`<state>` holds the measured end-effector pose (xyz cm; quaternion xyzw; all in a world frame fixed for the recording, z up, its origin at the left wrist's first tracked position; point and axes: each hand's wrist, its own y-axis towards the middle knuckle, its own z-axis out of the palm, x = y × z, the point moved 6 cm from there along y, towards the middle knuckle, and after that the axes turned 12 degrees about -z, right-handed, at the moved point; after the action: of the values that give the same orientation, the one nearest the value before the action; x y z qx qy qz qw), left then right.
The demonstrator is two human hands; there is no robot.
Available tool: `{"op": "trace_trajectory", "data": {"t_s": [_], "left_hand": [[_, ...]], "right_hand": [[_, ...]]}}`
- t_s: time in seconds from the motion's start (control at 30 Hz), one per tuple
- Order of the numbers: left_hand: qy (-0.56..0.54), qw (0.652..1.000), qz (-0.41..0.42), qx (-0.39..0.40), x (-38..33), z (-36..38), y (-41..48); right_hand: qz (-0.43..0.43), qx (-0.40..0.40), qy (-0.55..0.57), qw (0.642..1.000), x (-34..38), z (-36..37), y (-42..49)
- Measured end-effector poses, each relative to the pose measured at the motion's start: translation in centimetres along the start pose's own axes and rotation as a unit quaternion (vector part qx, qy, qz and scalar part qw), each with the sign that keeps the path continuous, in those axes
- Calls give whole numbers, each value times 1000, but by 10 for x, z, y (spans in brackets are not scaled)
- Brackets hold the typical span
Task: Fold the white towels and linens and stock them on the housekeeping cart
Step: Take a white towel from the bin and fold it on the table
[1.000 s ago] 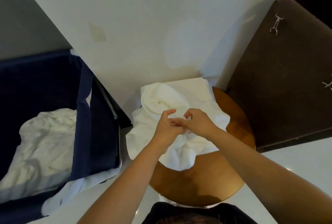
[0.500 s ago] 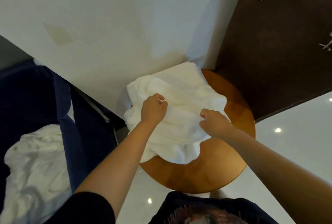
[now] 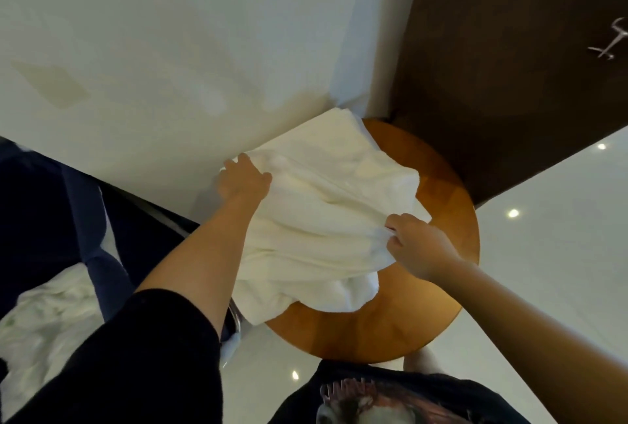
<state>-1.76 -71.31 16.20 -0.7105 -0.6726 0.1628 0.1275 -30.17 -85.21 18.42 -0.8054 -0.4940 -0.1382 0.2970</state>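
Note:
A white towel (image 3: pixel 326 219) lies spread and rumpled over a round wooden table (image 3: pixel 441 281), its near edge drooping off the left rim. My left hand (image 3: pixel 243 179) grips the towel's far left corner close to the wall. My right hand (image 3: pixel 418 243) pinches the towel's right edge, pulling the cloth taut between both hands. A second folded white linen peeks out under the towel at the back, against the wall.
A dark blue laundry bin (image 3: pixel 68 219) at the left holds crumpled white linens (image 3: pixel 44 321). A white wall (image 3: pixel 204 49) stands right behind the table. A dark brown panel (image 3: pixel 509 66) with metal hooks (image 3: pixel 608 43) rises at the right. Glossy white floor (image 3: pixel 560 236) lies beyond.
My hands have moved apart from the bunched middle of the towel, left to the far left corner, right to the right edge, spreading the cloth. The head camera has swung rightward and closer.

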Motion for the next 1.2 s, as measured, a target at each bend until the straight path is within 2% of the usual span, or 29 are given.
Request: {"op": "trace_trajectory", "data": {"t_s": [0.17,0.3,0.47,0.57,0.7,0.77,0.93,1.03,1.1,1.2], "left_hand": [[-10,1000,12,25,-1,2,6],[-17,999,22,-31,-3,-15,1],[-105,991,41,-71,9,-50,12],[-145,988,33,39,13,-48,13],[-66,963,30,259,18,-22,-9],[-69,953,26,293,19,-15,-15],[-94,972,0,217,18,-38,-21],[-74,978,35,193,16,-83,-28],[-71,979,54,182,16,-128,-39],[-87,981,60,165,17,-199,-63]], "right_hand": [[-5,-10,-17,1000,-1,-5,-3],[-6,-11,-22,1000,-4,-6,-4],[-25,-44,-64,997,-9,-20,-7],[-44,-53,-86,994,-11,-26,-6],[-26,-72,-63,995,-22,-28,-9],[-31,-67,-49,996,-26,-28,-10],[-61,3,-68,996,-25,-34,-6],[-72,5,-113,991,-15,-68,1],[-96,-31,-139,985,3,-106,12],[-138,-115,-112,977,35,-174,30]]}}
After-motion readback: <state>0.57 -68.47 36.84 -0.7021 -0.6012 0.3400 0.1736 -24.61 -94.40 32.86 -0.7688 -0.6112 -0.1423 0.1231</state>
